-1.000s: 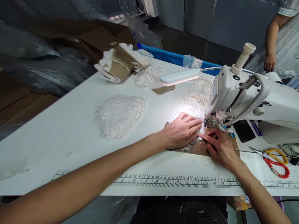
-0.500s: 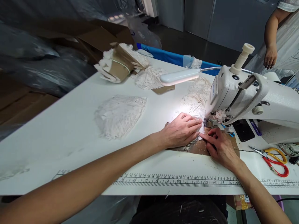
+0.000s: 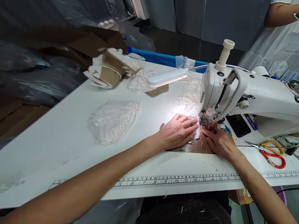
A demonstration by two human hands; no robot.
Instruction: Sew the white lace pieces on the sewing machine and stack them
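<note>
My left hand [image 3: 178,132] lies flat, fingers stretched out, on white lace fabric [image 3: 191,95] just left of the needle area of a white sewing machine [image 3: 268,96]. The lace runs back from under those fingers along the machine head. On the right of the presser foot is my right hand [image 3: 220,143], its index finger stretched towards the lace edge and its thumb apart below. Some of its fingertips are hidden behind the machine parts. Both hands rest over a brown plate [image 3: 198,146] on the table. A white lamp [image 3: 167,77] lights the lace.
On the left lies another lace piece [image 3: 114,121]. Behind it are a tied lace bundle [image 3: 111,70] and brown card [image 3: 158,90]. Scissors [image 3: 272,152], a black phone [image 3: 238,125] and a purple cutter [image 3: 251,122] lie right. A co-worker's arm [image 3: 280,15] shows beyond the machine.
The view has shifted slightly. My right hand has moved a little farther in beside the presser foot; my left stays flat on the lace. The co-worker's lowered hand has been raised.
</note>
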